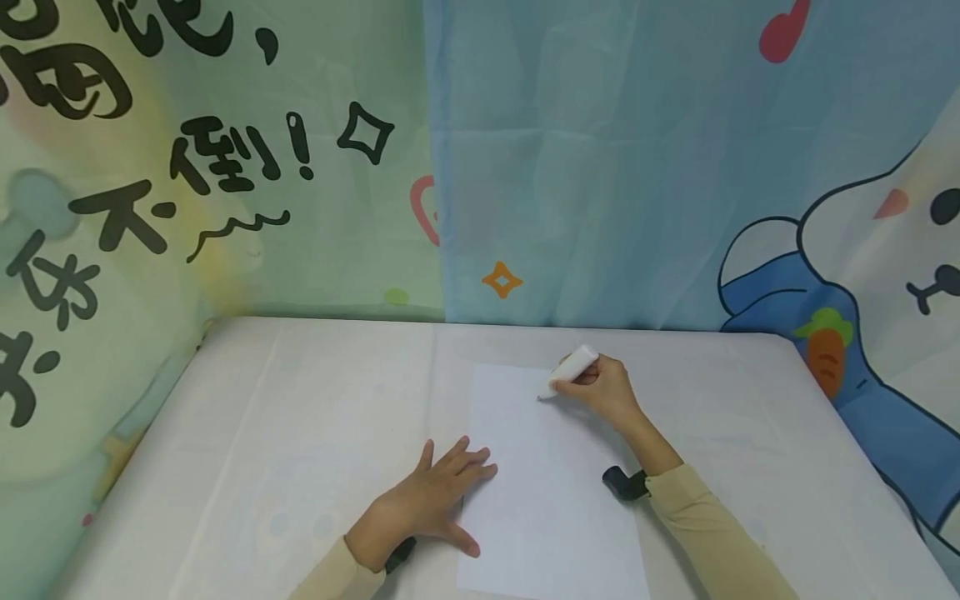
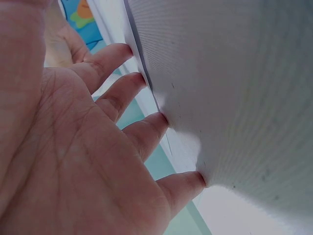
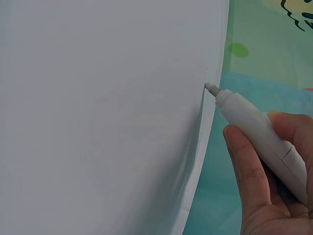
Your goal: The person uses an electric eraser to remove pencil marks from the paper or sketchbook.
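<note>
A sheet of white paper lies on the white-covered table. My left hand is spread at its left edge, and in the left wrist view the fingertips touch the sheet. Near the paper's top, my right hand grips a thick white pen-shaped tool between thumb and fingers. Its narrow greyish tip points down to the left at the paper; in the right wrist view the tool appears to meet the surface. Its exact kind is unclear. I make out no clear marks on the sheet.
The white table cover extends around the paper. Behind it hangs a printed cloth backdrop with dark lettering at left and a cartoon animal at right. A black strap device sits at the right wrist.
</note>
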The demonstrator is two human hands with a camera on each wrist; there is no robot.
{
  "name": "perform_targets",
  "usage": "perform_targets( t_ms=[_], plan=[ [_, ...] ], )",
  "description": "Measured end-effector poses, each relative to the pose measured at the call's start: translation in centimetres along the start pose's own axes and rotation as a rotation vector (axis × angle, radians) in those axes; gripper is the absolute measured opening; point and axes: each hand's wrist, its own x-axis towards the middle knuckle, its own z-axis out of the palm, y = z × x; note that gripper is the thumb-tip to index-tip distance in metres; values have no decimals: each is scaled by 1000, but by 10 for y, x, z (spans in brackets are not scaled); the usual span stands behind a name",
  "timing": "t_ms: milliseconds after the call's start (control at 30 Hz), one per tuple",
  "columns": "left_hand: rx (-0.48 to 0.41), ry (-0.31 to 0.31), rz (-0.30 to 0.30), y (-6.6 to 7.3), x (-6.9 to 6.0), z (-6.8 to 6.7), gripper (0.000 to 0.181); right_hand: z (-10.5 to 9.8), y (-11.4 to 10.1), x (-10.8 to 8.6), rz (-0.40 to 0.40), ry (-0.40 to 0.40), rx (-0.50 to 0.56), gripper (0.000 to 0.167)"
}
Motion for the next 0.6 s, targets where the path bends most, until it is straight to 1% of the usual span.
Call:
perform_targets(
  t_ms=[300,600],
  plan=[
    [7,-10,-12,0,0,1,98,-1,-3,2,23,44,-28,39],
    [7,-11,-17,0,0,0,98,-2,-4,2,42,23,-28,41]
  ],
)
